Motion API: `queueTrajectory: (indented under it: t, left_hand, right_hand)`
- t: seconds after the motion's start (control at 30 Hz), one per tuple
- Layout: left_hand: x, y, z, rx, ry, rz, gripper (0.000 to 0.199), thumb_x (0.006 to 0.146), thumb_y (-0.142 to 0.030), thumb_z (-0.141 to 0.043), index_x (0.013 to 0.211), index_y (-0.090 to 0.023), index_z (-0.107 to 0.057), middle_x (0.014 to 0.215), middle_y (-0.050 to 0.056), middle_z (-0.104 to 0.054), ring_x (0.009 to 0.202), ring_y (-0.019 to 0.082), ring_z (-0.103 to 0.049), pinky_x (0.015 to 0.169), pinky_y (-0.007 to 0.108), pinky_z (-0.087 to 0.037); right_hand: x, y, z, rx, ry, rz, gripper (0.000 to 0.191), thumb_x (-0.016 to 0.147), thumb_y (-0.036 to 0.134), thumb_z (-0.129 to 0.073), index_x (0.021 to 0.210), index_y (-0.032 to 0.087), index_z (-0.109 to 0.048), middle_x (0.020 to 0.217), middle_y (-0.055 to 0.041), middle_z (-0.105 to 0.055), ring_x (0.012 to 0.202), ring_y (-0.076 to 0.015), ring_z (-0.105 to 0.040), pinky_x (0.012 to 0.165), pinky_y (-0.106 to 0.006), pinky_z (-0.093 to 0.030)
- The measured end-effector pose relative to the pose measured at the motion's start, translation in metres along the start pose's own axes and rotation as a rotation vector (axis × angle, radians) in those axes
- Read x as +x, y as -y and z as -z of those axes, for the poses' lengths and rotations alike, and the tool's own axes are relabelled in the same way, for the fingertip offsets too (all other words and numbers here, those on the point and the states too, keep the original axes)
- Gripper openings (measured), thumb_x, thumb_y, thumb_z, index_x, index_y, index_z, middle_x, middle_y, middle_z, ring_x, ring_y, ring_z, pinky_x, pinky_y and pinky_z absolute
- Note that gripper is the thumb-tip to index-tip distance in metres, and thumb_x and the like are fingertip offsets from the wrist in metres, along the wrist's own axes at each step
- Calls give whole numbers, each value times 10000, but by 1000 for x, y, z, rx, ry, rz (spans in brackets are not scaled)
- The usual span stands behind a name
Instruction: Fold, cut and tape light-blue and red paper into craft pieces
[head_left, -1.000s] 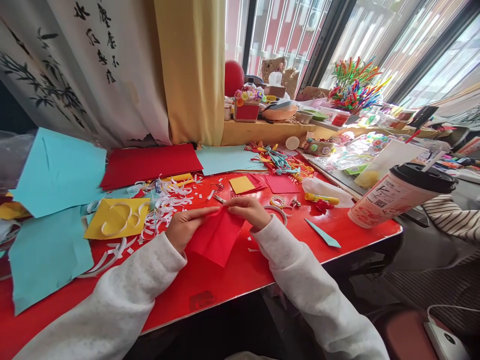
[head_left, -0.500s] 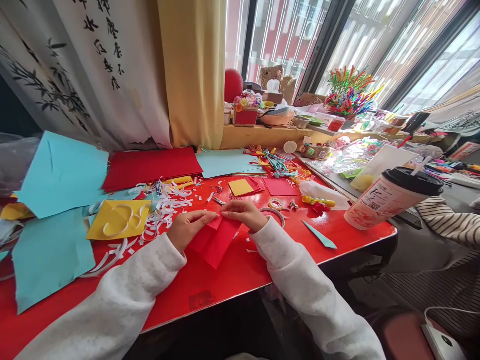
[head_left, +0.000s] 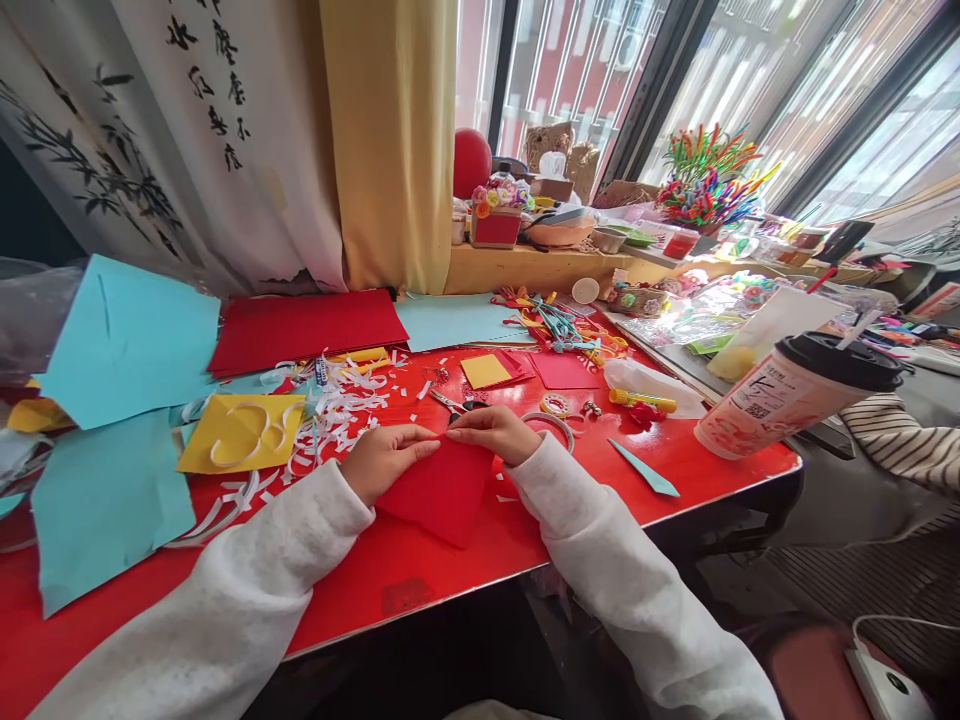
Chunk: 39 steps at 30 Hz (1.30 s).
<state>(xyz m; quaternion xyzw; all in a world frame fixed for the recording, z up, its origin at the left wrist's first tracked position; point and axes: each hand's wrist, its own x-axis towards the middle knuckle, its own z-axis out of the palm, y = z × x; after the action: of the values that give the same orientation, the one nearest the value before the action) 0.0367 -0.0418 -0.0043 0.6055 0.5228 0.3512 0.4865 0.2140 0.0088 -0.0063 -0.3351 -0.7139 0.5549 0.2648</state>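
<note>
A sheet of red paper [head_left: 442, 490] hangs between my two hands above the red table, its lower corner pointing toward me. My left hand [head_left: 390, 460] pinches its upper left edge between thumb and fingers. With thumb and fingertips together, my right hand [head_left: 496, 434] grips the top edge close beside it. Just beyond my fingertips lies a pair of scissors [head_left: 450, 402], partly hidden by the right hand. A roll of tape [head_left: 555, 404] and a larger ring [head_left: 562, 428] rest right of my right hand.
Blue sheets [head_left: 112, 510], a yellow square [head_left: 240, 432] and white paper shreds [head_left: 341, 400] cover the left. A folded blue strip [head_left: 643, 468] and a glue stick [head_left: 642, 400] lie right. A lidded drink cup [head_left: 795, 395] stands near the right edge; a striped sleeve [head_left: 900, 440] is beyond.
The red paper now hangs flatter, and the small folded flap at its top no longer shows. More of the scissors has come into view. The hands stay close together.
</note>
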Motion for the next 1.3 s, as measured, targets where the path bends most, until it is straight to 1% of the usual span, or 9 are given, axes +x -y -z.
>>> queueTrajectory:
  t: [0.07, 0.17, 0.27, 0.43, 0.6, 0.77, 0.93, 1.13, 1.3]
  left_hand:
    - [0, 0, 1, -47, 102, 68, 281, 605, -407, -576, 744, -169, -625, 716, 44, -647, 659, 185, -589, 551, 259, -447]
    - [0, 0, 1, -128, 149, 135, 253, 585, -385, -597, 708, -164, -616, 681, 31, -641, 624, 171, -584, 542, 255, -441]
    - [-1, -1, -1, -142, 145, 152, 236, 579, -369, -605, 689, -161, -602, 667, 21, -635, 603, 157, -575, 534, 247, -432]
    - [-2, -2, -4, -37, 105, 73, 214, 564, -363, -612, 634, -161, -594, 596, -8, -599, 556, 133, -541, 492, 219, -406]
    - [-2, -3, -4, -41, 45, 75, 210, 570, -371, -608, 589, -164, -581, 502, -27, -555, 461, 104, -498, 430, 199, -373]
    - [-1, -2, -4, -133, 87, 95, 231, 551, -375, -624, 600, -154, -574, 550, -9, -574, 488, 115, -515, 434, 208, -387]
    - [0, 0, -4, -87, 53, 81, 253, 564, -381, -620, 647, -146, -574, 564, -9, -570, 516, 117, -521, 454, 209, -388]
    - [2, 3, -5, -35, 49, 18, 312, 576, -402, -608, 763, -152, -594, 741, 24, -627, 707, 171, -569, 617, 256, -428]
    - [1, 2, -6, -89, 52, 1, 306, 580, -398, -610, 759, -151, -593, 744, 20, -632, 710, 167, -576, 626, 255, -432]
  right_hand:
    - [1, -2, -1, -66, -25, 12, 331, 627, 407, -568, 755, 107, -620, 674, -29, -587, 610, -111, -514, 545, -214, -399]
    - [2, -4, -2, -108, -50, 32, 322, 633, 406, -561, 739, 108, -616, 674, -32, -584, 611, -111, -510, 545, -214, -398]
    - [3, -4, -2, -97, -64, 43, 324, 626, 413, -565, 732, 110, -610, 681, -33, -585, 625, -114, -516, 564, -219, -406]
    - [2, -2, -3, -141, -20, 69, 313, 624, 406, -571, 720, 112, -621, 676, -36, -586, 644, -120, -516, 596, -230, -407]
    - [2, 0, -4, -75, -31, 95, 297, 602, 371, -600, 746, 112, -613, 711, -38, -595, 675, -123, -524, 634, -238, -411]
    - [2, 1, -4, -75, -67, 72, 281, 604, 376, -591, 714, 119, -610, 676, -23, -579, 643, -113, -511, 590, -226, -404]
    - [2, 1, -5, -52, -74, 85, 286, 619, 390, -581, 725, 125, -599, 686, -23, -579, 651, -112, -511, 588, -218, -398]
    - [2, 0, -6, -79, -103, 83, 309, 642, 425, -549, 719, 128, -588, 653, -15, -571, 606, -106, -502, 532, -210, -385]
    - [1, 1, -7, -117, -89, 161, 277, 663, 384, -546, 771, 131, -586, 755, -31, -591, 739, -131, -534, 662, -234, -415]
